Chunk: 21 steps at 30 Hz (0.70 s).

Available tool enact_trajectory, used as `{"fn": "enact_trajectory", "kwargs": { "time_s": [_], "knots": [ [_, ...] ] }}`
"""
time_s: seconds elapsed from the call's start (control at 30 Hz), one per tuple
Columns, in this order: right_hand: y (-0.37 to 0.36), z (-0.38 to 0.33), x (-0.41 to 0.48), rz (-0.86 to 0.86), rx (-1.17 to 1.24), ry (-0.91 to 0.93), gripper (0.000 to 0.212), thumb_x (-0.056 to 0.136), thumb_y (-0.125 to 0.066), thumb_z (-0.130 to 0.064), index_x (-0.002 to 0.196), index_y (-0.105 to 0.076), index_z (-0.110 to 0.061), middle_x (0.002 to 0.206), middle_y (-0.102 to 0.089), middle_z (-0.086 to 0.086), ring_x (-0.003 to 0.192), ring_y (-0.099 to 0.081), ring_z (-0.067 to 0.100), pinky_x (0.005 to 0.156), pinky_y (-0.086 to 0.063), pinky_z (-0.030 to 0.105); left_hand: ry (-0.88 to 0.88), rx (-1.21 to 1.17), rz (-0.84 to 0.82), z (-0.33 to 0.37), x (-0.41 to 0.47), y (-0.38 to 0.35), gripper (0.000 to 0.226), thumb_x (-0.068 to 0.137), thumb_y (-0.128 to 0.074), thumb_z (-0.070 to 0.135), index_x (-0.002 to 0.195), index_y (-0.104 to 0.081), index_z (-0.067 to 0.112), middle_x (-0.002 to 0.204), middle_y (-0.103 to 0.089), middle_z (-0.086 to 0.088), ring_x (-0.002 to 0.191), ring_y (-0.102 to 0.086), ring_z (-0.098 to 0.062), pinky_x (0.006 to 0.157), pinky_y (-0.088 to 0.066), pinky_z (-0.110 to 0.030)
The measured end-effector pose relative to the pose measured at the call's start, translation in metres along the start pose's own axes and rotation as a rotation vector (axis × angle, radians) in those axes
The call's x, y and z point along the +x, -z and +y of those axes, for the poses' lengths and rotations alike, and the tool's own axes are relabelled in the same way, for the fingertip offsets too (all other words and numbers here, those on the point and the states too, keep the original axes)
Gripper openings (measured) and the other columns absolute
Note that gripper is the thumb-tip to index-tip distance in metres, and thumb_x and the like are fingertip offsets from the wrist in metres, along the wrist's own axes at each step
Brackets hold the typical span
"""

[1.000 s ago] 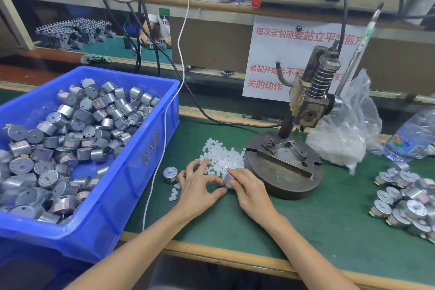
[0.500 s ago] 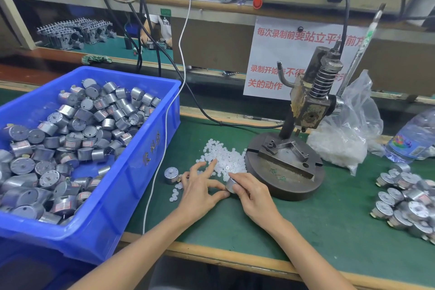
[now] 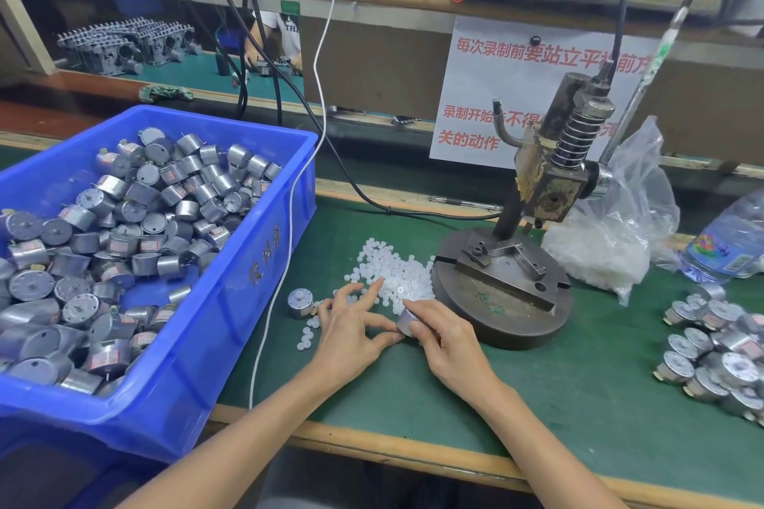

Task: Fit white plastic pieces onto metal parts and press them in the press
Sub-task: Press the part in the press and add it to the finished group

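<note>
Item: small cylindrical metal motor (image 3: 407, 320), lying on its side just above the green bench mat (image 3: 578, 384), immediately in front of the press base.
Held by: right hand (image 3: 446, 343), fingers curled over the casing and gripping it.
Left hand (image 3: 355, 326): thumb and a middle finger drawn together at the motor's end face, index finger stretched out over the loose pieces. Whether a white piece is pinched between them cannot be told.
Adjacent: heap of white plastic pieces (image 3: 392, 269) spread on the mat, touching the left edge of the base and scattered towards the left hand.
Press (image 3: 550, 178): hand-lever type, coil spring on the ram, standing on a round metal base (image 3: 500, 302) with an angled locating fixture.
One lone motor (image 3: 300, 302) stands upright on the mat, left of the left hand.
Far left: blue plastic bin (image 3: 231, 302) filled with motors.
Behind the press: clear bag (image 3: 612, 236) of white pieces; beside it a water bottle (image 3: 727, 240).
Far right: cluster of motors (image 3: 715, 343), white-capped.
</note>
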State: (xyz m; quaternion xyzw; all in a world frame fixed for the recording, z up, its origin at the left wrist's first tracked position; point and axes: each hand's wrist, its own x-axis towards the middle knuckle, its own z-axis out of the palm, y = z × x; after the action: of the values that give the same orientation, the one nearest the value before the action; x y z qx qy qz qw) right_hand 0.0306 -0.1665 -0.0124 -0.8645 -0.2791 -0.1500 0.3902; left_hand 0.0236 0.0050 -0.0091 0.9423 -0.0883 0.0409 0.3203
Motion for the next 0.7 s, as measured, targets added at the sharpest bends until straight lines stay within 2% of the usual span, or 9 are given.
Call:
{"fn": "enact_trajectory", "kwargs": {
  "time_s": [0.17, 0.33, 0.43, 0.53, 0.6, 0.7],
  "knots": [
    [-0.002, 0.0, -0.002, -0.01, -0.026, 0.029, 0.026, 0.09, -0.055, -0.003, 0.114, -0.062, 0.003, 0.107, -0.063, 0.012, 0.1, -0.061, 0.022, 0.091, -0.046, 0.028, 0.005, -0.015, 0.01, -0.001, 0.0, -0.001, 0.01, 0.08, -0.066, 0.047, 0.088, -0.072, 0.046, 0.147, -0.03, 0.021, 0.132, -0.02, -0.007, 0.09, -0.007, -0.022],
    [-0.003, -0.001, -0.003, -0.013, -0.086, 0.053, 0.028, 0.09, -0.054, -0.007, 0.116, -0.062, 0.002, 0.109, -0.062, 0.013, 0.097, -0.063, 0.026, 0.085, -0.051, 0.038, 0.011, -0.022, 0.001, -0.001, -0.001, -0.001, 0.011, 0.08, -0.066, 0.047, 0.088, -0.072, 0.044, 0.147, -0.033, 0.019, 0.132, -0.021, -0.007, 0.092, -0.007, -0.023],
    [-0.003, -0.005, -0.004, -0.022, -0.125, 0.089, 0.028, 0.089, -0.055, -0.006, 0.115, -0.062, 0.002, 0.109, -0.061, 0.014, 0.092, -0.064, 0.024, 0.078, -0.053, 0.035, 0.026, -0.046, 0.034, -0.002, 0.0, -0.001, 0.008, 0.081, -0.068, 0.04, 0.088, -0.073, 0.041, 0.142, -0.038, 0.022, 0.131, -0.024, -0.006, 0.093, -0.008, -0.022],
    [-0.003, -0.008, -0.005, -0.026, -0.157, 0.125, 0.03, 0.086, -0.058, -0.004, 0.115, -0.062, 0.002, 0.108, -0.061, 0.014, 0.083, -0.063, 0.019, 0.072, -0.052, 0.028, 0.073, -0.234, 0.168, -0.003, -0.001, 0.001, 0.026, 0.079, -0.068, 0.013, 0.098, -0.069, 0.031, 0.116, -0.048, 0.036, 0.123, -0.038, -0.005, 0.092, -0.015, -0.019],
    [-0.003, -0.009, -0.004, -0.016, -0.177, 0.149, 0.03, 0.083, -0.062, 0.0, 0.113, -0.063, 0.004, 0.105, -0.062, 0.015, 0.079, -0.061, 0.015, 0.068, -0.052, 0.025, 0.09, -0.282, 0.203, -0.003, -0.003, 0.002, 0.035, 0.079, -0.064, 0.005, 0.104, -0.064, 0.029, 0.11, -0.054, 0.029, 0.114, -0.043, -0.003, 0.091, -0.02, -0.019],
    [-0.003, -0.011, -0.003, 0.007, -0.223, 0.19, 0.032, 0.077, -0.068, 0.004, 0.109, -0.064, 0.005, 0.102, -0.063, 0.016, 0.076, -0.062, 0.019, 0.064, -0.051, 0.025, 0.107, -0.279, 0.195, -0.003, -0.003, 0.001, 0.038, 0.079, -0.06, 0.004, 0.107, -0.062, 0.03, 0.112, -0.057, 0.014, 0.103, -0.042, 0.004, 0.093, -0.021, -0.017]
  ]
}}
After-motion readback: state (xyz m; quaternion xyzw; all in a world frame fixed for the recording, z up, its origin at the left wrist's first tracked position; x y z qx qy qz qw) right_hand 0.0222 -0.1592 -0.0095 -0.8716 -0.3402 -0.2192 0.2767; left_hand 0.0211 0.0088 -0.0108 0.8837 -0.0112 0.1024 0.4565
